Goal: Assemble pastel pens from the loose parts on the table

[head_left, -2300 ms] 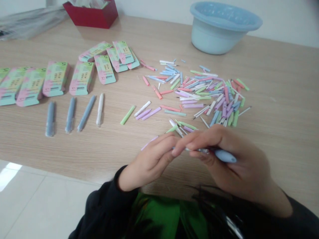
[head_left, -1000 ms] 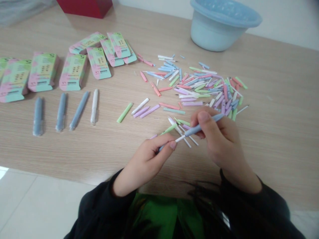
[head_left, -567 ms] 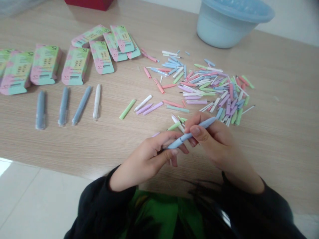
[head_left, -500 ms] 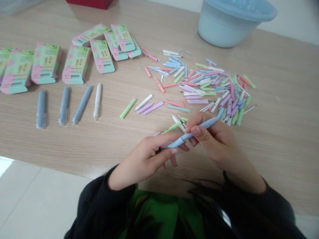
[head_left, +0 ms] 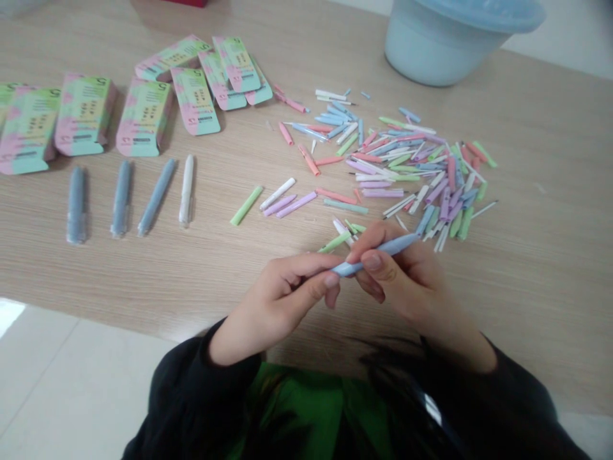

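Observation:
Between my two hands is a light blue pen [head_left: 396, 245], tilted with its pointed end up to the right. My left hand [head_left: 282, 294] closes its thumb and fingers on the lower end, and much of that end is hidden inside the grip. Thumb and fingers of my right hand [head_left: 407, 281] pinch the middle of the barrel. Just beyond my hands lie a light green pen part [head_left: 335, 242] and a white one, partly covered by my fingers. A big heap of pastel pen parts [head_left: 426, 169] spreads out behind my right hand.
Pastel cartons [head_left: 144, 118] stand and lie at the back left. In front of them are three blue pens [head_left: 121, 198] and a white pen [head_left: 186, 191] in a row. A light blue basin [head_left: 435, 51] stands at the back right. The table's front edge runs below my hands.
My hands have come closer together along the blue pen, and the gap line seen between its two parts no longer shows. The view has shifted slightly.

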Demonstrator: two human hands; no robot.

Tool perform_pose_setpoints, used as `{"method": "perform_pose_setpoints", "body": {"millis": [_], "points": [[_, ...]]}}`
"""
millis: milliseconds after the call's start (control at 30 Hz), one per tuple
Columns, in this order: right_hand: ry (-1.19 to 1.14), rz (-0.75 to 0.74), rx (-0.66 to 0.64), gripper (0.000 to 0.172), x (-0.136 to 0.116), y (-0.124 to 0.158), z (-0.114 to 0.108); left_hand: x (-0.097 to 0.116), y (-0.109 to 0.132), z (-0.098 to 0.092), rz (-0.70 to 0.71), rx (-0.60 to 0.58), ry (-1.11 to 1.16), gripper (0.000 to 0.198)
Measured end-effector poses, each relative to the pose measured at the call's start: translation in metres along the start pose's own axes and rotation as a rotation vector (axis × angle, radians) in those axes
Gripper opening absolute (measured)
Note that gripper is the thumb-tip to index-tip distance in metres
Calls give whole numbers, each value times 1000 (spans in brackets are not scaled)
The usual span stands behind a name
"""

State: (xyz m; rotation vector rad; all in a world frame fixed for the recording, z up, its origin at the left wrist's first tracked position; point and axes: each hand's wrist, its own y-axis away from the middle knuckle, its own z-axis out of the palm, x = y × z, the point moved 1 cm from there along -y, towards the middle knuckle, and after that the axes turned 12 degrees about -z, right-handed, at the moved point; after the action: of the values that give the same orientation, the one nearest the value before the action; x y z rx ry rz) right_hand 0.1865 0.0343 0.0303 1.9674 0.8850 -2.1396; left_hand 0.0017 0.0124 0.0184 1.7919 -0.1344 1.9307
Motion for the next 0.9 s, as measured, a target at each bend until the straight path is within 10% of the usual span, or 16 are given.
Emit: {"method": "perform_pose_setpoints", "body": {"millis": [900], "points": [[-90, 112, 87, 26, -2, 0, 2, -4, -6, -1, -153, -15, 174, 29]]}}
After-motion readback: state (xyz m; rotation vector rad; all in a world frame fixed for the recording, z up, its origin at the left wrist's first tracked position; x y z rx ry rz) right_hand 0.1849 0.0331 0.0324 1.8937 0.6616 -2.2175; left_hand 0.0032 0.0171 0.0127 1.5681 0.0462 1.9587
